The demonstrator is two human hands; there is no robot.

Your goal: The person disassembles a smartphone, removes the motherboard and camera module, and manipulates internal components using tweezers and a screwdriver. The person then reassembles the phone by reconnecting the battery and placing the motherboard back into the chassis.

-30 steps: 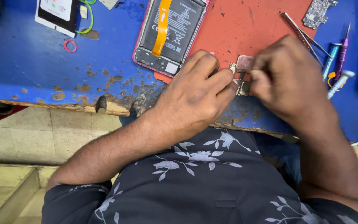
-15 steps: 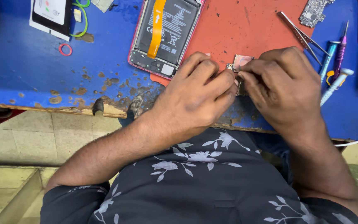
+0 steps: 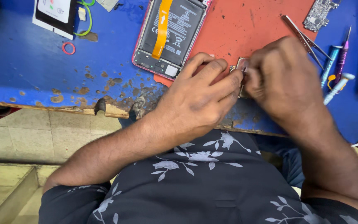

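Note:
My left hand (image 3: 199, 97) and my right hand (image 3: 284, 79) meet over the near edge of a red mat (image 3: 245, 25), and both pinch a small metal phone part (image 3: 241, 66) between the fingertips. Most of the part is hidden by my fingers. Just left of the hands lies an opened phone (image 3: 168, 33) with its back off, showing a black battery and an orange flex strip.
Tweezers (image 3: 305, 39) and a small circuit board (image 3: 319, 14) lie on the mat's right side. Several screwdrivers (image 3: 338, 68) lie on the blue bench (image 3: 30, 74) at the right. A second phone (image 3: 54, 14), a green wire and a red ring sit at the far left. The bench's near edge is chipped.
The view has shifted slightly. My hands have stayed together over the mat's near edge, still pinching the small part, with only small finger movements.

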